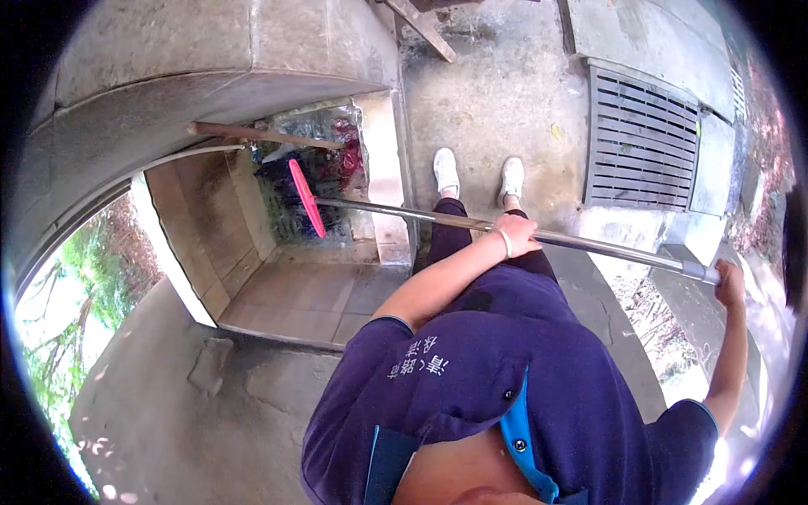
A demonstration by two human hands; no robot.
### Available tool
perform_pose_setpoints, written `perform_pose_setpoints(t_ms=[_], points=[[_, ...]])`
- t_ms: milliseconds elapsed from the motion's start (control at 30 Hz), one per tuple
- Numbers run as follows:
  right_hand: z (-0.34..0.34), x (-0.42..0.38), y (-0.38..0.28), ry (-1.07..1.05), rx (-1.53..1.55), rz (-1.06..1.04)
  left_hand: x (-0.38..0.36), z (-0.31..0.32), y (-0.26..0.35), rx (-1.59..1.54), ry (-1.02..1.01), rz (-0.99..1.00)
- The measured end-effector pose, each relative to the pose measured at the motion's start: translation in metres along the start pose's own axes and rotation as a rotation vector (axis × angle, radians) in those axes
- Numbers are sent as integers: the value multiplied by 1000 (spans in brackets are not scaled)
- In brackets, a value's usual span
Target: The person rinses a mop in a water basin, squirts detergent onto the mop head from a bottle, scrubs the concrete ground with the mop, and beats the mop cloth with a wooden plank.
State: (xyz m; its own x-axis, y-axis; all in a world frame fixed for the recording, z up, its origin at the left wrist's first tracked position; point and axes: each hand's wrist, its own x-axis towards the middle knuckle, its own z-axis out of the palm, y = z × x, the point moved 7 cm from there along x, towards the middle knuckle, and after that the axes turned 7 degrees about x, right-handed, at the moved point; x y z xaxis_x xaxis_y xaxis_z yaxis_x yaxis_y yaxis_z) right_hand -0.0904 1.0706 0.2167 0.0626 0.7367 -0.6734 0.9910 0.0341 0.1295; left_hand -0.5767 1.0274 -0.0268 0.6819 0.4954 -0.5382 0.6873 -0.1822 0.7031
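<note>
A long metal pole runs across the view, with a flat pink head at its left end. My left hand is closed around the middle of the pole, a light band on its wrist. At the grey right end of the pole, my right hand is closed on it. The pink head is over a tiled recess, near dark and red items that I cannot make out. Whether the head touches anything there is unclear.
My white shoes stand on the concrete floor. A metal drain grate lies to the right. A wooden stick crosses the recess beside a curved concrete wall; another wooden piece is at the top.
</note>
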Motion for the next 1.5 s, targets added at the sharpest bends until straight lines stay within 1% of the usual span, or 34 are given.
perform_pose_setpoints(t_ms=[67,133,167,200,233,267,300,333,367,400,467,500,533,567,633,733,767,833,900,967,1000,1067,1100,1133,1167,1200,1267,1300,1333,1367,1400,1433,1467,1500], points=[[-10,3,-7,29,-84,22,-3,-9,-6,-39,43,9],[0,35,-64,-123,-165,80,-21,-21,-57,24,-23,-151],[11,53,-116,-83,-129,37,-38,-27,-100,-9,93,-204],[23,65,-187,-158,-113,-15,-57,-17,-159,105,149,-297],[22,68,-254,-183,-102,-53,-84,-8,-215,40,221,-357],[17,64,-322,-159,-55,-159,-112,-1,-262,244,217,-476],[11,58,-373,-245,-142,-228,-141,-3,-300,313,6,-653],[10,51,-408,-176,-82,-368,-169,-7,-319,276,-80,-712],[12,42,-434,-174,-102,-415,-194,7,-347,248,-141,-730],[13,38,-449,-159,-119,-460,-205,1,-350,228,-193,-748],[23,49,-420,-115,-42,-484,-195,1,-335,290,-172,-743],[31,51,-396,-94,32,-512,-189,-5,-306,336,-170,-737],[41,62,-350,-104,5,-421,-162,-4,-270,285,-234,-670],[29,62,-302,-128,28,-319,-125,14,-242,306,-199,-514],[27,58,-189,-72,95,-137,-67,6,-146,187,-59,-367],[7,25,-59,-10,0,-29,-5,9,-38,123,-146,-81],[-2,12,-34,11,-44,-3,2,6,-17,76,-55,-35],[-7,0,-2,6,-55,38,7,4,3,4,-10,34],[-2,7,-8,-52,-150,81,1,-4,-8,2,-12,-13],[14,42,-73,-111,-156,62,-25,-20,-66,-1,15,-129],[24,57,-138,-89,-100,-24,-42,-10,-124,34,41,-245],[35,68,-286,-191,-40,-67,-101,2,-244,203,162,-417],[36,64,-353,-252,-126,-236,-139,-15,-277,266,175,-547],[5,52,-409,-186,-59,-313,-167,-5,-321,327,92,-640],[4,46,-440,-186,-35,-387,-193,2,-348,214,-52,-688],[7,41,-460,-181,-4,-462,-212,7,-367,194,-74,-700],[7,35,-464,-192,12,-514,-216,-14,-351,280,-127,-769],[19,43,-441,-243,-15,-475,-207,-13,-332,303,-140,-750],[16,45,-408,-144,71,-539,-196,-9,-308,322,-156,-733],[28,56,-357,-71,114,-448,-169,-9,-273,266,-203,-652],[25,62,-310,-206,111,-382,-131,-4,-233,315,-253,-534],[12,60,-260,-188,69,-249,-93,4,-198,311,-117,-410],[16,58,-199,-177,104,-80,-62,8,-156,329,-128,-386],[6,47,-155,-85,101,-79,-36,8,-112,256,-147,-309]])
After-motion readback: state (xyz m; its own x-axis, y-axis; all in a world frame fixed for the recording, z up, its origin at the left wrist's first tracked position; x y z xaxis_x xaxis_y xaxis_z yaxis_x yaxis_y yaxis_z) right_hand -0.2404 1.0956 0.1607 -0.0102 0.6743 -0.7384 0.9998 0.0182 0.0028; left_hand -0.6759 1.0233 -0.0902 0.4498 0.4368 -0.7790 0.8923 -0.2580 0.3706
